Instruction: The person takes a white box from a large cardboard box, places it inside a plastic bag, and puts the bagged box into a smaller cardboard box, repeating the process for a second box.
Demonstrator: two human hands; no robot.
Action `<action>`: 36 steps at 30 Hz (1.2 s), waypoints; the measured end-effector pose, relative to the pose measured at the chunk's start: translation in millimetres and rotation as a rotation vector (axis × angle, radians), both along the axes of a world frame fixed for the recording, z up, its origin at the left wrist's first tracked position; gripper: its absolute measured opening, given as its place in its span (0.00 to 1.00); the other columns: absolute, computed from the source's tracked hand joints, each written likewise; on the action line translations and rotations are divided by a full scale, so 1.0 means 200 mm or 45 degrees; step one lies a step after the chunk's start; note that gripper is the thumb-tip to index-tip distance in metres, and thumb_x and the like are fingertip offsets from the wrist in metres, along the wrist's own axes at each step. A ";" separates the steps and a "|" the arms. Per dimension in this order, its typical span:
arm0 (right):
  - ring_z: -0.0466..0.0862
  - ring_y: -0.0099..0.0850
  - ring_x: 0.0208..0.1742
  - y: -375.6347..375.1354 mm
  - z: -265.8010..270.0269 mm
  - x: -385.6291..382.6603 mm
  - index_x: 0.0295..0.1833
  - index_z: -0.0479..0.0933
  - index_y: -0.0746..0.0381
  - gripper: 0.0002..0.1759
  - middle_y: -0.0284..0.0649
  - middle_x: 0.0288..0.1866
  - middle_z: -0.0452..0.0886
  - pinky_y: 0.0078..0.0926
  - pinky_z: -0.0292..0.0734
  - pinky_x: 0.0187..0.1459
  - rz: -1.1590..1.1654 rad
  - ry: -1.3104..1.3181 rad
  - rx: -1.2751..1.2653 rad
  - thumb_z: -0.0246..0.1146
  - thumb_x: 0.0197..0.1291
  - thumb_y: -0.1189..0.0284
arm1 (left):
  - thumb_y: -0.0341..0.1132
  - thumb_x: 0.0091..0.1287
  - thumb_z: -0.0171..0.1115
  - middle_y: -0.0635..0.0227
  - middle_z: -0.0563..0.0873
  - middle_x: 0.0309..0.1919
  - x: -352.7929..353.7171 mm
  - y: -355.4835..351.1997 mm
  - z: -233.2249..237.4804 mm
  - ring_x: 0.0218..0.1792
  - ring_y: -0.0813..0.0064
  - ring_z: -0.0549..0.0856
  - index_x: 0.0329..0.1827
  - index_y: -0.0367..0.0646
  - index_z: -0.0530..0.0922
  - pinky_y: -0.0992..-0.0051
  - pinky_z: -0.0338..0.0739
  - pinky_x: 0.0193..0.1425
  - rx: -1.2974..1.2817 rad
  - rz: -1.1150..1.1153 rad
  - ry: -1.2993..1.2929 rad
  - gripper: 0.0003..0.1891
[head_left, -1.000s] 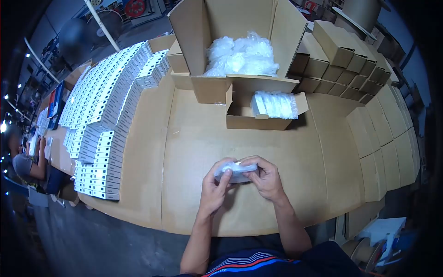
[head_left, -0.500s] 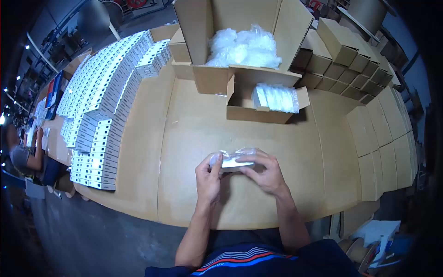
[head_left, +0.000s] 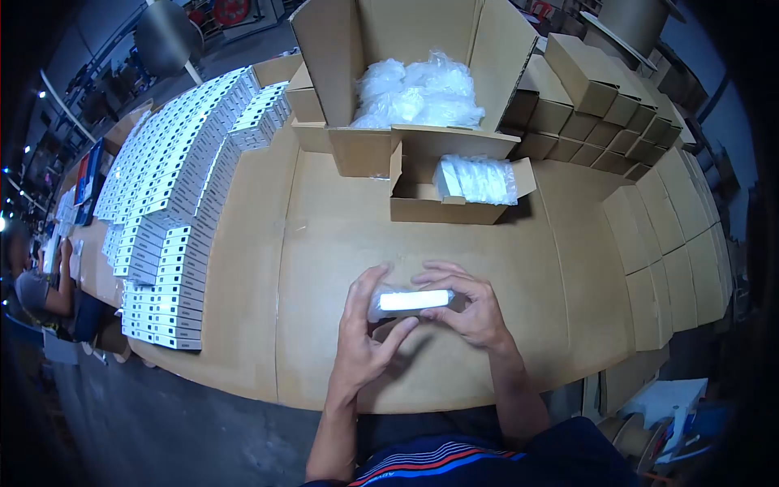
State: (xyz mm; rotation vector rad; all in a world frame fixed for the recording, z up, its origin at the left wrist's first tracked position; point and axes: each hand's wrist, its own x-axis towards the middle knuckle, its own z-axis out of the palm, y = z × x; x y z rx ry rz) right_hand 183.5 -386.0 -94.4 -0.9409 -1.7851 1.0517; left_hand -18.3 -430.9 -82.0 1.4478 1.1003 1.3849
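Holding a slim white box (head_left: 415,301) in clear plastic above the brown tabletop (head_left: 324,252).
Its long, narrow side shows bright white and plain, lying nearly level; the clear plastic (head_left: 376,307) bunches cloudily past its left end; the right hand (head_left: 477,315) pinches the right end between thumb and fingers; the left hand (head_left: 363,345) curves wide around the other end, though whether it touches, I cannot tell.
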 end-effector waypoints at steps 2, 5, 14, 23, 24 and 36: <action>0.76 0.46 0.74 0.01 0.06 -0.01 0.51 0.90 0.59 0.19 0.39 0.62 0.87 0.44 0.73 0.73 -0.010 -0.131 0.193 0.80 0.51 0.75 | 0.22 0.68 0.70 0.51 0.74 0.70 -0.06 0.03 -0.01 0.60 0.63 0.84 0.70 0.41 0.77 0.68 0.86 0.60 0.080 -0.069 0.332 0.26; 0.75 0.50 0.74 0.02 0.14 0.00 0.53 0.89 0.57 0.22 0.40 0.63 0.86 0.45 0.72 0.73 -0.055 -0.297 0.314 0.79 0.50 0.76 | 0.22 0.68 0.70 0.55 0.78 0.67 -0.07 0.03 0.00 0.58 0.68 0.85 0.57 0.37 0.83 0.71 0.87 0.55 -0.070 -0.086 0.211 0.14; 0.85 0.38 0.52 0.11 0.31 0.07 0.50 0.85 0.59 0.16 0.35 0.49 0.87 0.36 0.83 0.51 0.267 -0.637 0.549 0.75 0.55 0.77 | 0.22 0.69 0.69 0.60 0.80 0.64 -0.07 0.09 -0.06 0.58 0.71 0.84 0.56 0.35 0.82 0.72 0.86 0.56 -0.156 -0.122 0.142 0.14; 0.86 0.34 0.34 0.27 0.41 0.14 0.43 0.82 0.66 0.12 0.43 0.37 0.84 0.33 0.84 0.32 -0.504 -0.323 0.574 0.76 0.55 0.81 | 0.34 0.70 0.70 0.50 0.77 0.66 -0.02 0.42 -0.06 0.63 0.47 0.79 0.75 0.46 0.72 0.54 0.74 0.69 0.273 0.184 0.774 0.30; 0.86 0.33 0.33 0.30 0.39 0.10 0.43 0.82 0.66 0.12 0.42 0.37 0.83 0.32 0.83 0.31 -0.664 -0.256 0.519 0.76 0.55 0.81 | 0.35 0.70 0.70 0.50 0.77 0.66 -0.01 0.46 -0.06 0.64 0.47 0.79 0.76 0.48 0.72 0.53 0.74 0.70 0.299 0.204 0.886 0.31; 0.86 0.42 0.30 0.52 0.10 -0.12 0.50 0.80 0.66 0.12 0.46 0.39 0.81 0.35 0.82 0.29 -0.862 -0.486 0.670 0.72 0.61 0.81 | 0.38 0.69 0.71 0.57 0.80 0.64 0.02 0.67 -0.20 0.59 0.54 0.79 0.83 0.45 0.63 0.56 0.70 0.69 0.319 0.301 1.205 0.40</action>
